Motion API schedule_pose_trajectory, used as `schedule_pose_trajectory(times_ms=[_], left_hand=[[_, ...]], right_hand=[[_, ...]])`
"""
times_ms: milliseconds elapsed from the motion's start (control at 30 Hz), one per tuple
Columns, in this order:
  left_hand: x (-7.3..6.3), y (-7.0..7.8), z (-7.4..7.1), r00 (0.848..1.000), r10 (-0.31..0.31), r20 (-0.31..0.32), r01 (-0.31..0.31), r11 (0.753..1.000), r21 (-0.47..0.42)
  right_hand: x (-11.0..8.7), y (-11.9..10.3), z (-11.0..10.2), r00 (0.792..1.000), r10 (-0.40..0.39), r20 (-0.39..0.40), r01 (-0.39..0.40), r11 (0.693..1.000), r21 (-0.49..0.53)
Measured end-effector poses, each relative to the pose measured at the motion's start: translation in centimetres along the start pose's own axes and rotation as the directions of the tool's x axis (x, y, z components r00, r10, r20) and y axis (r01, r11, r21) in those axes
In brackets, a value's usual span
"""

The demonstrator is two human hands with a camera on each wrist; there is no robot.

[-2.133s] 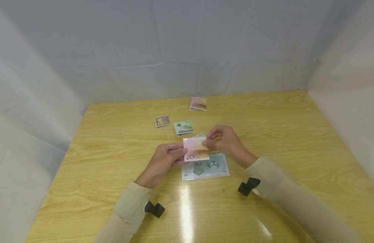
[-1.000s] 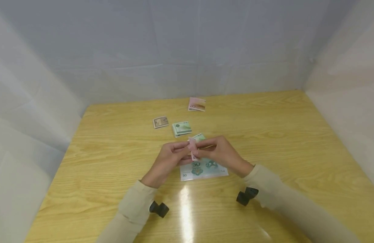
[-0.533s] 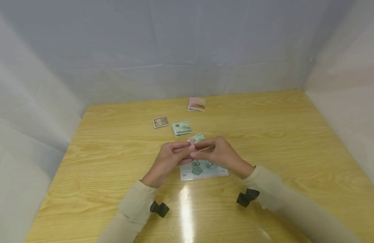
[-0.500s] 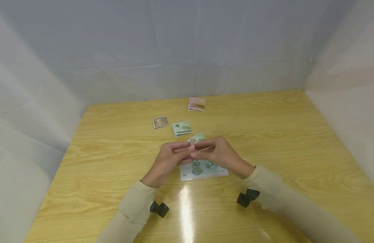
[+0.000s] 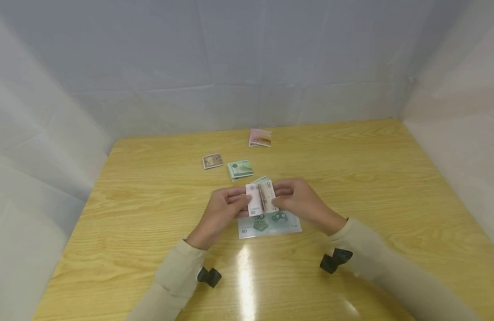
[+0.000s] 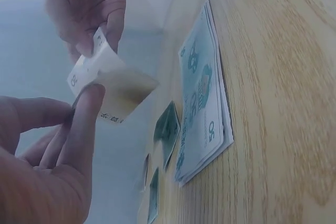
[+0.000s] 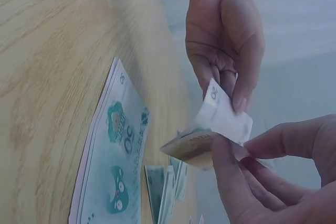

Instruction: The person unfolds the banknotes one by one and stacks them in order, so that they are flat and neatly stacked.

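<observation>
A creased 20 banknote (image 5: 253,206) is spread between my two hands, its pale printed face up and a raised fold down the middle. My left hand (image 5: 219,214) pinches its left edge between thumb and fingers. At the opposite edge, my right hand (image 5: 305,204) pinches the note the same way. In both wrist views the note bends along its fold, held above the table. Just below it lies a flat stack of banknotes with a teal 50 note (image 5: 251,230) on top, partly covered by the held note in the head view.
Behind the hands lie a folded green banknote (image 5: 241,168), a small folded brown banknote (image 5: 212,161) and a folded pink 20 banknote (image 5: 260,137). Another green note (image 5: 264,179) shows partly behind the held one. White sheeting (image 5: 238,107) surrounds the wooden table (image 5: 130,223).
The held 20 note first showed its pink face, then was narrowed edge-on between the fingers. Now it is opened out, pale face up, and my right hand has shifted slightly right.
</observation>
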State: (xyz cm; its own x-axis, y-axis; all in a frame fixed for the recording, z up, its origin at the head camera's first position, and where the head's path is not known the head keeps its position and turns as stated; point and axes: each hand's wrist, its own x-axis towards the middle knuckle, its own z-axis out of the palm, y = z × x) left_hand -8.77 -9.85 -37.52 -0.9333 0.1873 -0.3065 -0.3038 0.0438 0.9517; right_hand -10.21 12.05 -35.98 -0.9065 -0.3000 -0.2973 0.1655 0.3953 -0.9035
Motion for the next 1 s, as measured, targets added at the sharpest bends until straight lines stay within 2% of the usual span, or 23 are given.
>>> schedule_pose_trajectory(times_ms=[233, 433, 633, 867, 1000], left_hand=[[-0.2, -0.2, -0.4, 0.998, 0.031, -0.058, -0.026, 0.997, 0.070], [0.0, -0.5, -0.8, 0.995, 0.012, -0.096, -0.003, 0.995, 0.097], [-0.1, -0.6, -1.2, 0.995, -0.012, -0.102, 0.023, 0.994, 0.108], [-0.1, -0.7, -1.9, 0.995, -0.053, -0.082, 0.061, 0.993, 0.099], [-0.2, -0.8, -2.1, 0.995, -0.064, -0.078, 0.072, 0.992, 0.108]], right_hand=[[0.0, 0.9, -1.1, 0.998, 0.027, -0.049, -0.027, 1.000, -0.002], [0.1, 1.5, -2.0, 0.996, 0.049, -0.070, -0.049, 0.999, 0.003], [0.0, 1.9, -2.6, 0.995, 0.054, -0.079, -0.055, 0.998, -0.012], [0.2, 2.6, -3.3, 0.998, 0.060, -0.037, -0.058, 0.996, 0.070], [0.3, 2.7, -3.6, 0.995, 0.092, -0.037, -0.090, 0.994, 0.067]])
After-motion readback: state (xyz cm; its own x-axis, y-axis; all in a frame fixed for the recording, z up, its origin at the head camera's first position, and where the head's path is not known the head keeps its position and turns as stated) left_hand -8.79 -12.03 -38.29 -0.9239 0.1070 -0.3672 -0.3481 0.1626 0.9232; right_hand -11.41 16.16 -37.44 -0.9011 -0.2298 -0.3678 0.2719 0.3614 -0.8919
